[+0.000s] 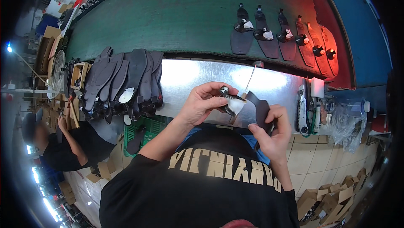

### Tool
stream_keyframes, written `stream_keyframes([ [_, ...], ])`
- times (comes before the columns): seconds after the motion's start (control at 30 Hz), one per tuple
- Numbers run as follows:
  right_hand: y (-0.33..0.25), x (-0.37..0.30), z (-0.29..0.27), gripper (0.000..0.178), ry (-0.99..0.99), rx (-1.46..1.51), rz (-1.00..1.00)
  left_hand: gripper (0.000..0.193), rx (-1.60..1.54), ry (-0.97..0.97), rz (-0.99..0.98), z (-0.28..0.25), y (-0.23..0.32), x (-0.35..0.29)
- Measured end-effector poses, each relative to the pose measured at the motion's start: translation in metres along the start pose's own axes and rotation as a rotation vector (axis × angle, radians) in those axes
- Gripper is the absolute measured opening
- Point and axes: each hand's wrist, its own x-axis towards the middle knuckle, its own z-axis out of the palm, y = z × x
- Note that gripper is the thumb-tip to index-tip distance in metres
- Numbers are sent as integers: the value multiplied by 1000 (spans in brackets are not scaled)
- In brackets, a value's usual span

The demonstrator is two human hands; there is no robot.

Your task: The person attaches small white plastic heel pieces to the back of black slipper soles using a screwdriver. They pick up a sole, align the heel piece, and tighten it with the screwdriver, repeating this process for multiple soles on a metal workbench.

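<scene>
My left hand point(205, 102) pinches the black strap part point(227, 109) of a dark sandal sole, where a white piece point(235, 104) also shows. The sole point(257, 109) bends away to the right, and my right hand point(272, 132) grips its other end between thumb and fingers. I hold it above the near edge of a shiny metal worktop point(181, 78). Close behind the sole, a thin rod-like tool point(251, 78) slants down from a small round object point(258, 64); its lower part is partly hidden.
Dark soles with straps point(122, 80) lie piled at the left. Several strapped soles point(263, 32) stand in a row on the green belt point(168, 17). A utility knife point(302, 108) and a plastic bag point(347, 123) are at the right. A co-worker point(71, 144) holds a hammer point(74, 109).
</scene>
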Motion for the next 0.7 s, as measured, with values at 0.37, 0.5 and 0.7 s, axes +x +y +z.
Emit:
stream_keyframes([
  [0.37,4,-6,13,50,22,130,86,32,80,-46,78,18,0,2],
  [0.5,4,-7,16,45,30,171,120,32,43,-85,82,16,1,2],
  [0.7,2,-6,17,42,24,175,128,33,54,-90,80,13,0,1],
])
